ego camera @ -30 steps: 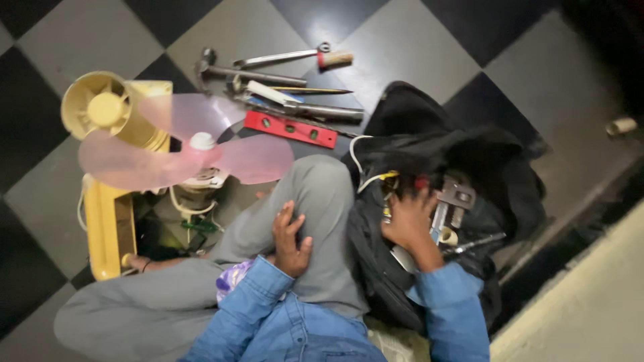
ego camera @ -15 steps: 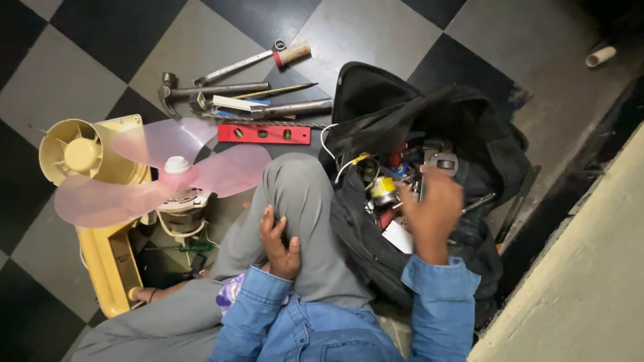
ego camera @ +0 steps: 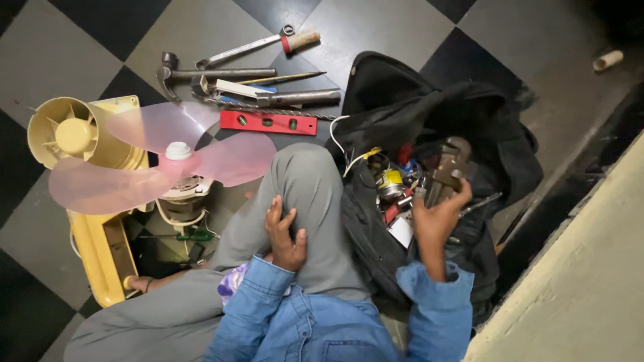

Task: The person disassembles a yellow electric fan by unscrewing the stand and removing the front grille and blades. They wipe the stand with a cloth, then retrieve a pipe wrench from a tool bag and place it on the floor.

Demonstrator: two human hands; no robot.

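Right hand [ego camera: 436, 218] wrapped around brown pipe wrench [ego camera: 448, 169], still inside open black tool bag [ego camera: 402, 94] beside knee. Left hand [ego camera: 285, 234] rests loosely curled on grey trouser leg [ego camera: 315, 194], holds nothing. Advice: lift wrench straight up, clear of wires and cans; steady bag with free hand.

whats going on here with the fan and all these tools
A person sits on a checkered floor. Their right hand grips a rusty pipe wrench over an open black tool bag. Their left hand rests on their bent knee. A dismantled yellow fan with pink blades lies to their left, with a hammer and red level beyond.
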